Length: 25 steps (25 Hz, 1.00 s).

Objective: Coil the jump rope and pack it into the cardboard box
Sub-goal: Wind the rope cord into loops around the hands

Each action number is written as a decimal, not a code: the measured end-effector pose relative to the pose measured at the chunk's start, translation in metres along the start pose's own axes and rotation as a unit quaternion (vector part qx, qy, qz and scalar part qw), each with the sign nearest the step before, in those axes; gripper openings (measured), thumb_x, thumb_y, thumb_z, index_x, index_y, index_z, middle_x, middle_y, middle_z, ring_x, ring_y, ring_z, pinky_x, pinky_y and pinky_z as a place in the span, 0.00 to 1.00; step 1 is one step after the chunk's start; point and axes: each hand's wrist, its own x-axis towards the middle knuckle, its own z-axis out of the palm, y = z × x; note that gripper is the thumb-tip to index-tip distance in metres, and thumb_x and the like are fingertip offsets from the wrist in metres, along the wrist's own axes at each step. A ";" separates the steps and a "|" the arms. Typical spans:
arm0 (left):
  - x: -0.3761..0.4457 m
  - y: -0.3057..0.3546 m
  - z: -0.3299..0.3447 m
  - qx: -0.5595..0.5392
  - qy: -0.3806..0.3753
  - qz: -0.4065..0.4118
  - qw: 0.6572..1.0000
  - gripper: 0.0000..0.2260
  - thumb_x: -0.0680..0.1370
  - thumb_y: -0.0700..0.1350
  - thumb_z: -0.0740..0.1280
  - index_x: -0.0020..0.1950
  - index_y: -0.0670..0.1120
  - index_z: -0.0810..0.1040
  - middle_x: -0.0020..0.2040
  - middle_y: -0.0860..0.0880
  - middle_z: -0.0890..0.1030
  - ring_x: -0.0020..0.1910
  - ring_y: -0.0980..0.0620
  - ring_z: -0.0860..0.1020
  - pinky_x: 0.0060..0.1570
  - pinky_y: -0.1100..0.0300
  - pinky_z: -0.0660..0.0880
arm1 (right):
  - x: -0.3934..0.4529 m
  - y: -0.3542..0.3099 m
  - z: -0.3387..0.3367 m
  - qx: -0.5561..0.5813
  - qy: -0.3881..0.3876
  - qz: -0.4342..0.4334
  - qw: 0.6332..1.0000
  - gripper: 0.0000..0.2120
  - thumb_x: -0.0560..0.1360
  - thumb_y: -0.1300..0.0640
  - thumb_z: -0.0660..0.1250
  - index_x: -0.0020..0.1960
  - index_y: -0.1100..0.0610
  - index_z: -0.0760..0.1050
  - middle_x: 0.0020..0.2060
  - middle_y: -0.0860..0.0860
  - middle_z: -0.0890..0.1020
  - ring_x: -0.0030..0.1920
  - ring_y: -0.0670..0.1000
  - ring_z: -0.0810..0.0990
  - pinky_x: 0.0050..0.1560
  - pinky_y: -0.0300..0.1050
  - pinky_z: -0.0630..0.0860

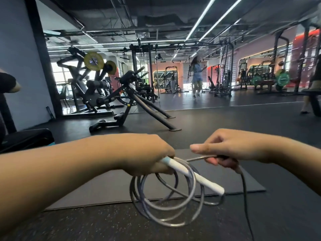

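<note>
My left hand point(147, 153) grips a white jump rope handle point(192, 176) that points down to the right. Several loops of clear grey jump rope point(165, 204) hang from that hand above the floor. My right hand point(231, 146) is closed on a straight stretch of the rope near the left hand, and the rope point(245, 197) runs on down from it toward the bottom edge. No cardboard box is in view.
A dark exercise mat point(107, 188) lies on the speckled gym floor under my hands. A black bench machine point(132, 105) stands ahead, weight machines at the left. A person point(197, 75) moves in the distance. A dark padded bench point(26, 138) is at my left.
</note>
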 end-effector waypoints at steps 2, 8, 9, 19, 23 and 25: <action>-0.006 -0.014 -0.004 0.056 -0.012 -0.017 0.998 0.11 0.81 0.59 0.60 0.44 0.55 0.67 0.36 0.56 0.69 0.39 0.49 0.72 0.40 0.55 0.69 | -0.001 0.005 -0.018 -0.023 0.025 0.013 0.999 0.28 0.72 0.31 0.67 0.32 0.55 0.69 0.23 0.51 0.65 0.24 0.52 0.64 0.31 0.44 0.74; -0.045 -0.078 0.010 0.010 -0.003 -0.113 0.994 0.12 0.81 0.62 0.60 0.45 0.55 0.70 0.37 0.57 0.73 0.36 0.57 0.73 0.41 0.57 0.74 | -0.021 0.036 -0.065 -0.039 0.219 0.070 0.972 0.32 0.70 0.34 0.71 0.32 0.63 0.67 0.22 0.54 0.66 0.24 0.53 0.69 0.28 0.44 0.75; -0.049 -0.084 0.013 -0.027 0.022 -0.129 0.991 0.11 0.80 0.61 0.61 0.45 0.55 0.72 0.37 0.56 0.74 0.34 0.58 0.72 0.38 0.61 0.71 | -0.021 0.042 -0.064 -0.034 0.256 0.080 0.963 0.32 0.70 0.34 0.71 0.31 0.62 0.67 0.22 0.54 0.66 0.23 0.53 0.69 0.28 0.45 0.75; 0.010 -0.017 0.020 -0.758 0.302 -0.194 0.544 0.13 0.82 0.52 0.64 0.43 0.47 0.78 0.37 0.48 0.81 0.44 0.47 0.79 0.41 0.54 0.72 | 0.044 0.026 0.056 0.458 0.164 -0.071 0.871 0.17 0.76 0.42 0.67 0.55 0.54 0.78 0.34 0.49 0.69 0.28 0.46 0.62 0.30 0.43 0.56; 0.037 0.014 0.011 -0.846 0.270 -0.217 0.405 0.11 0.83 0.52 0.60 0.50 0.49 0.79 0.48 0.47 0.85 0.40 0.49 0.80 0.43 0.56 0.72 | 0.053 -0.012 0.094 0.404 0.205 -0.224 0.863 0.22 0.69 0.39 0.75 0.60 0.43 0.76 0.44 0.41 0.86 0.39 0.38 0.82 0.37 0.34 0.77; 0.042 0.027 0.008 -0.904 0.240 -0.185 0.302 0.11 0.84 0.49 0.59 0.55 0.47 0.79 0.48 0.46 0.83 0.38 0.49 0.81 0.44 0.57 0.77 | 0.060 -0.022 0.099 0.443 0.266 -0.235 0.823 0.26 0.68 0.45 0.78 0.63 0.47 0.75 0.51 0.41 0.89 0.52 0.39 0.86 0.51 0.37 0.81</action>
